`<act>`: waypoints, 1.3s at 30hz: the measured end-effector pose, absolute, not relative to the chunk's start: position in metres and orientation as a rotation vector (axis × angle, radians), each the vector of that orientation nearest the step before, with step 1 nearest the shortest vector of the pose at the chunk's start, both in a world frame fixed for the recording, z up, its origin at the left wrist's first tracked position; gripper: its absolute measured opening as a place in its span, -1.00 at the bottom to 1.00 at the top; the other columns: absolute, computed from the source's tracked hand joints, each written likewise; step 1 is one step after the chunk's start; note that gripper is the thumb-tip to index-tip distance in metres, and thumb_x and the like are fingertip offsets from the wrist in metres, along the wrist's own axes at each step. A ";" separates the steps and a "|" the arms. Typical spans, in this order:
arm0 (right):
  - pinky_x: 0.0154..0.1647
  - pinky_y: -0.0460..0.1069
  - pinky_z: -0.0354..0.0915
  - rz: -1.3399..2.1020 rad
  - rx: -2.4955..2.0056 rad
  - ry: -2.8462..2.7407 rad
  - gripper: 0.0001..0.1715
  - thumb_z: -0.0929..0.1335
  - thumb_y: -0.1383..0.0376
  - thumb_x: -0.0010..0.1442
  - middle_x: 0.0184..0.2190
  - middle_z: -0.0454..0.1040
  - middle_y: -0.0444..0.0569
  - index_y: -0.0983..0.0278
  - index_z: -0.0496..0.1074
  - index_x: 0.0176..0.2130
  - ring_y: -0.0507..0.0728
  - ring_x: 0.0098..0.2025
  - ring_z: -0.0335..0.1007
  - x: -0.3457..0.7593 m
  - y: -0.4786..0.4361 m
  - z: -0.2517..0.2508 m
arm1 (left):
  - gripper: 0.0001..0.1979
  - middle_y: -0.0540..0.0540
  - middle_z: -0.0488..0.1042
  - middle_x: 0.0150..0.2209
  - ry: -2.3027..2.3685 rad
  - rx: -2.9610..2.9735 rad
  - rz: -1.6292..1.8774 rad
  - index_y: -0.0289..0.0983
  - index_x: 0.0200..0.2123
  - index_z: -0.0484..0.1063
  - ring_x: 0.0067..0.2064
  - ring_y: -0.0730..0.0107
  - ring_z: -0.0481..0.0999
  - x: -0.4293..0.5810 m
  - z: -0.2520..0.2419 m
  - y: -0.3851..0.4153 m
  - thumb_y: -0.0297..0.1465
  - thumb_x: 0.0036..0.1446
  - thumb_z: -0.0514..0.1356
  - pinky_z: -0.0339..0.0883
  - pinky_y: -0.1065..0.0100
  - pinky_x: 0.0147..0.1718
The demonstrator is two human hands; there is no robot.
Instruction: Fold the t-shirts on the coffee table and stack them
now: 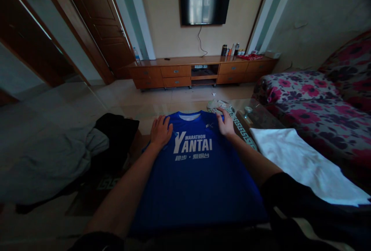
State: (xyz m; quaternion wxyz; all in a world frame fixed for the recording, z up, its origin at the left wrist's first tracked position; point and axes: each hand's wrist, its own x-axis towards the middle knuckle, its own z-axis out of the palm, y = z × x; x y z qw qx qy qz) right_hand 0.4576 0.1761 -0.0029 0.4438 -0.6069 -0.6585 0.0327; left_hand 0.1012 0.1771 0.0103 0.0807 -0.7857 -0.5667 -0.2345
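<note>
A blue T-shirt (197,181) with white "MARATHON YANTAI" lettering lies spread out, front side up, its collar pointing away from me. My left hand (161,130) rests on its left shoulder area, fingers extended and open. At the opposite shoulder, my right hand (225,122) touches the shirt's edge with the thumb apart from the fingers. Neither hand visibly grips the cloth. The sleeves are not spread out to the sides; how they are tucked cannot be made out.
Grey and black clothes (69,154) are heaped at the left. A white folded cloth (304,162) lies at the right, near a flowered sofa (315,92). A small glass dish (248,109) and a crumpled plastic bag (218,105) sit beyond the shirt. Farther off stands a wooden TV cabinet (174,71).
</note>
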 end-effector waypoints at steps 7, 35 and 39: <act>0.37 0.18 0.06 0.231 -1.900 -2.028 -0.29 0.10 0.03 0.39 0.35 0.19 0.25 0.40 0.28 0.29 0.32 0.35 0.16 0.487 0.127 -0.003 | -0.42 -0.28 0.23 0.36 -1.850 -2.424 -0.317 -0.31 0.27 0.31 0.37 0.02 0.18 0.068 0.017 0.141 -0.12 0.40 -0.15 0.01 0.05 0.33; 0.11 0.18 0.33 0.378 -1.677 -1.439 -0.44 0.18 -0.03 0.26 0.00 0.49 0.17 0.28 0.41 0.01 0.29 0.06 0.40 0.518 0.027 0.007 | -0.51 -0.29 0.46 0.11 -2.131 -2.311 -1.186 -0.30 0.09 0.44 0.18 0.07 0.41 0.008 0.008 0.058 -0.15 0.19 0.10 0.20 0.06 0.22; -0.34 0.02 0.38 1.030 -1.738 -1.405 -0.55 0.23 -0.05 0.24 -0.43 0.48 -0.03 0.25 0.42 -0.21 0.15 -0.37 0.44 0.521 -0.011 0.031 | -0.63 -0.13 0.55 -0.31 -2.485 -2.580 -1.433 -0.27 -0.22 0.50 -0.25 0.20 0.56 0.005 0.032 0.019 -0.11 0.07 0.17 0.42 0.21 -0.18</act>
